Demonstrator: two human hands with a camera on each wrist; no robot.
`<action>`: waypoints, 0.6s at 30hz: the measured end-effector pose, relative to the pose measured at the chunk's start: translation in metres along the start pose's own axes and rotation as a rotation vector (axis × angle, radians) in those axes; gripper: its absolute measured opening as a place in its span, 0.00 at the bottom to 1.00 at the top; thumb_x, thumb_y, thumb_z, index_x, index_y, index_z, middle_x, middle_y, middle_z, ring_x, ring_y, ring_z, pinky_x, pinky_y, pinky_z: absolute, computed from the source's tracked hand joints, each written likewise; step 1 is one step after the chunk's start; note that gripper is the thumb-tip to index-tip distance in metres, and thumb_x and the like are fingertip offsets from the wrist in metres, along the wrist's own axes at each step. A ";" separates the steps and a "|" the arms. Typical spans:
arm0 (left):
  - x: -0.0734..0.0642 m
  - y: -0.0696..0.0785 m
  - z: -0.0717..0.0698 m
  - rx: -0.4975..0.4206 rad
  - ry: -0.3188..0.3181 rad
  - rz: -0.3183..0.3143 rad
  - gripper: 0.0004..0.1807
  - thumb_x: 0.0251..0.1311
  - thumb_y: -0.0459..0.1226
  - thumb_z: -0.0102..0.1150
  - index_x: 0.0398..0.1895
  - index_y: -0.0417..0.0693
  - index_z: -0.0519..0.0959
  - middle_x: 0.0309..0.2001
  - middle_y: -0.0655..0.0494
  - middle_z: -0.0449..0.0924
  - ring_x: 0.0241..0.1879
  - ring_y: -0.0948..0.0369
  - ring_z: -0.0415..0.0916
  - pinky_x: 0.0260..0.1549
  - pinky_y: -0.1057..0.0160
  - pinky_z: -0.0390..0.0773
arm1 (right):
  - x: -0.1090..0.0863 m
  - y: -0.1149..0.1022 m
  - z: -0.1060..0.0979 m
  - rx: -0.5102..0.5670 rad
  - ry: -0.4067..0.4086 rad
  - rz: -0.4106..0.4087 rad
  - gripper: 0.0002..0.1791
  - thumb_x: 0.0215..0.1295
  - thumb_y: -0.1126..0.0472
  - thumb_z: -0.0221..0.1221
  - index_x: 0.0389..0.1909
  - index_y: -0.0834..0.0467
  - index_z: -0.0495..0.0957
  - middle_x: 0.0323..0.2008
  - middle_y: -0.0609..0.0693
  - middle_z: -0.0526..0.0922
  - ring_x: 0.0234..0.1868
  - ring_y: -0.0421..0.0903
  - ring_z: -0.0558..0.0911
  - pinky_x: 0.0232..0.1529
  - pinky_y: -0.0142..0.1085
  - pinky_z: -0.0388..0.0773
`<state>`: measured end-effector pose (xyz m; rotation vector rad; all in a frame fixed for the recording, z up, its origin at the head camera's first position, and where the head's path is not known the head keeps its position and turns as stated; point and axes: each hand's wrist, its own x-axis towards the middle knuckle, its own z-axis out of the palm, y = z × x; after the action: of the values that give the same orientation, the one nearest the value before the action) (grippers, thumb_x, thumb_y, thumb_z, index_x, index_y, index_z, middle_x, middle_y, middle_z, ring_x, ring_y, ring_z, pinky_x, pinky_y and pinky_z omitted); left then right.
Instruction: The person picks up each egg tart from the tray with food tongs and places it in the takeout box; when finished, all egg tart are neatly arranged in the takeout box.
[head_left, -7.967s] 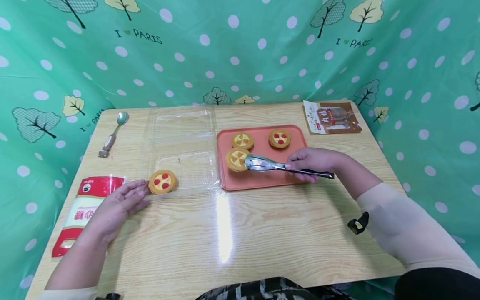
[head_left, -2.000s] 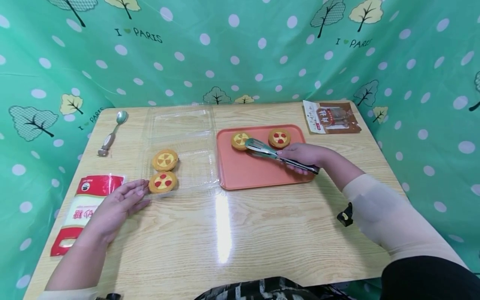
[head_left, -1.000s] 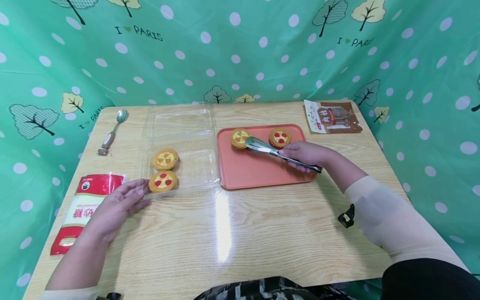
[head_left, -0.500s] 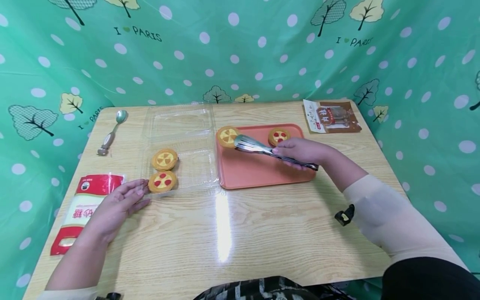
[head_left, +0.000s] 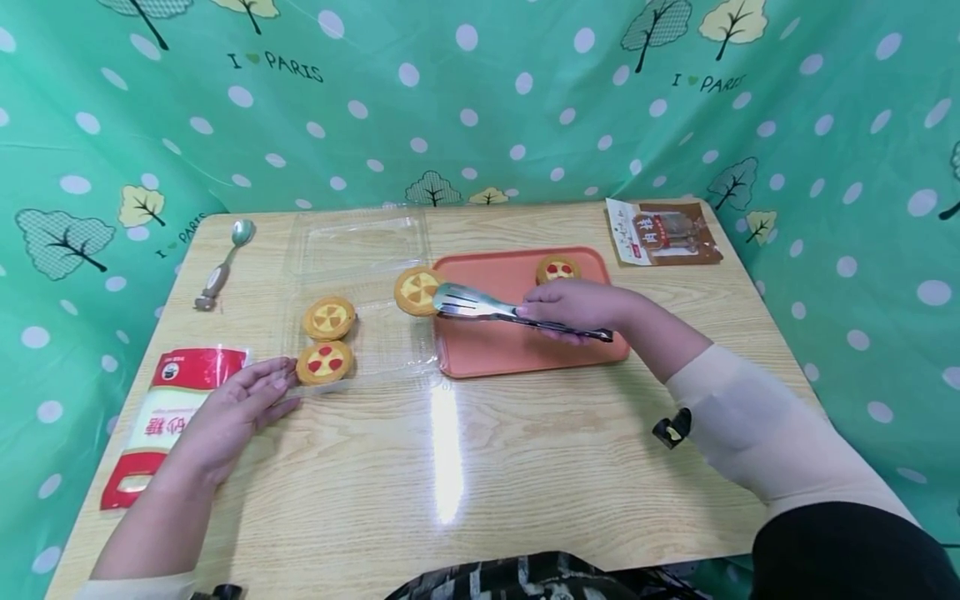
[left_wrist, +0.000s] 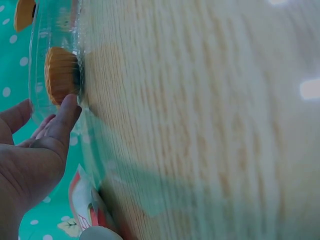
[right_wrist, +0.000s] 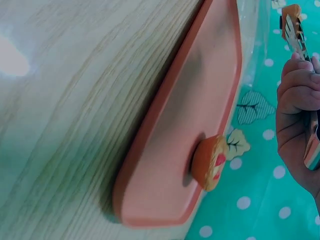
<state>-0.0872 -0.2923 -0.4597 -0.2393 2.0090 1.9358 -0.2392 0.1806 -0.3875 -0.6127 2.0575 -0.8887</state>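
My right hand (head_left: 573,304) grips metal tongs (head_left: 480,305) with a dark handle. Their tips hold a yellow-topped tart (head_left: 416,290), raised near the tray's left edge and overlapping the clear plastic container (head_left: 390,333) in the head view. Inside that lidded container, folded open, sit another yellow-topped tart (head_left: 330,318) and a red-dotted tart (head_left: 324,362), side by side at the left. My left hand (head_left: 243,408) rests its extended fingers at the container's front left corner, beside the fluted side of a tart (left_wrist: 61,75). A red-dotted tart (right_wrist: 210,162) stays on the pink tray (right_wrist: 170,120).
A red and white bag (head_left: 168,417) lies under and beside the left forearm. Behind it is a spoon (head_left: 225,267). At the back right lies a brown and white packet (head_left: 667,235). A green dotted cloth (head_left: 480,100) hangs behind the wooden table (head_left: 540,458).
Earlier, the right hand's tongs moved one yellow-topped tart into the container. Since then they have lifted the other from the tray and carried it left. The left hand has stayed put.
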 end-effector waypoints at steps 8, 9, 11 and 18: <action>-0.001 0.002 0.000 0.001 0.008 -0.015 0.37 0.70 0.44 0.55 0.75 0.40 0.54 0.75 0.45 0.56 0.55 0.78 0.75 0.50 0.70 0.81 | 0.012 -0.015 0.007 -0.048 -0.074 -0.028 0.32 0.73 0.38 0.46 0.39 0.68 0.73 0.20 0.50 0.74 0.14 0.45 0.71 0.14 0.35 0.72; -0.001 0.003 0.000 0.000 0.007 -0.014 0.37 0.70 0.44 0.55 0.75 0.40 0.54 0.75 0.45 0.56 0.55 0.78 0.75 0.51 0.70 0.81 | 0.013 -0.016 0.008 -0.057 -0.079 -0.029 0.32 0.74 0.38 0.46 0.39 0.68 0.73 0.20 0.50 0.74 0.14 0.45 0.71 0.14 0.35 0.72; -0.001 0.003 0.000 -0.003 0.005 -0.011 0.37 0.70 0.44 0.55 0.75 0.39 0.54 0.75 0.45 0.56 0.55 0.78 0.75 0.51 0.70 0.81 | 0.015 -0.019 0.009 -0.081 -0.085 -0.031 0.32 0.74 0.38 0.46 0.39 0.68 0.73 0.19 0.50 0.74 0.14 0.45 0.72 0.14 0.35 0.73; -0.002 0.004 0.000 -0.006 0.004 -0.015 0.37 0.70 0.44 0.55 0.75 0.39 0.54 0.73 0.46 0.57 0.55 0.77 0.76 0.50 0.70 0.81 | 0.022 -0.032 0.011 -0.197 -0.114 -0.019 0.29 0.75 0.39 0.46 0.38 0.65 0.74 0.18 0.49 0.75 0.14 0.46 0.74 0.18 0.38 0.76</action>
<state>-0.0872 -0.2923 -0.4554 -0.2592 1.9979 1.9339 -0.2394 0.1414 -0.3788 -0.7716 2.0526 -0.6498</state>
